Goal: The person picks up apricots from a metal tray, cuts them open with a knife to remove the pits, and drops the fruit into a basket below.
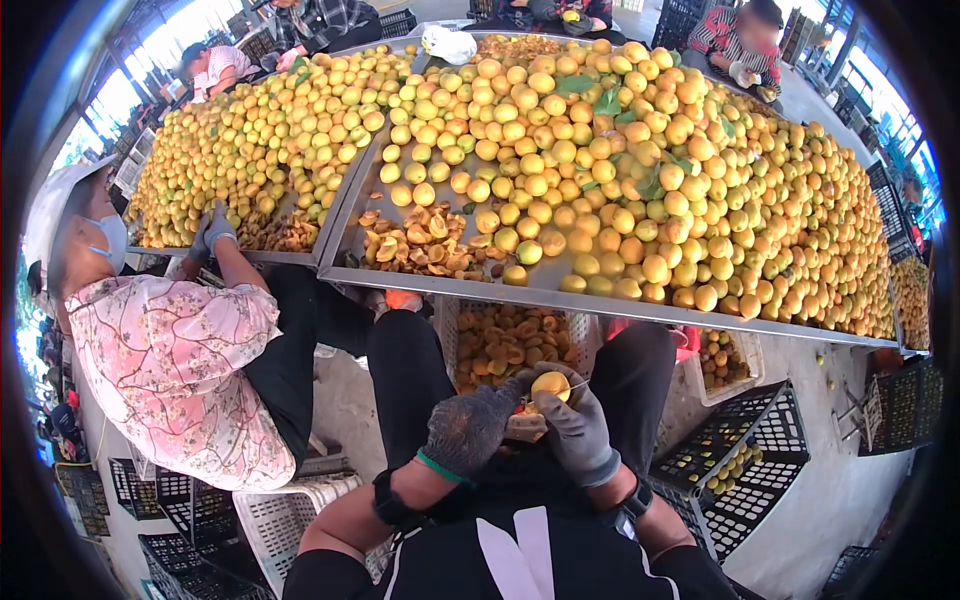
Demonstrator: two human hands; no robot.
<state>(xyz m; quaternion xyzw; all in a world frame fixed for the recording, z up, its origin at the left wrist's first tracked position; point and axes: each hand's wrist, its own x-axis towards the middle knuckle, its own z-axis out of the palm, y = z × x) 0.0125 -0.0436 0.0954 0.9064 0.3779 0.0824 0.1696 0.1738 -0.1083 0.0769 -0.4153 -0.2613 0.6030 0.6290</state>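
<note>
A black top (pixel 520 560) is seen lowest, with 2 grey-gloved hands raised before it. 1 yellow apricot (pixel 551 385) is gripped between the curled fingers of the left hand (pixel 470 432) and the right hand (pixel 580 430), just before a crate (pixel 446 325) of halved fruit. A metal table (pixel 450 283) heaped with fruit is spread beyond.

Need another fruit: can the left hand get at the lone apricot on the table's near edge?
Probably, once freed: the lone apricot sits unblocked at the table edge, but the left hand and right hand both hold the held apricot.
</note>
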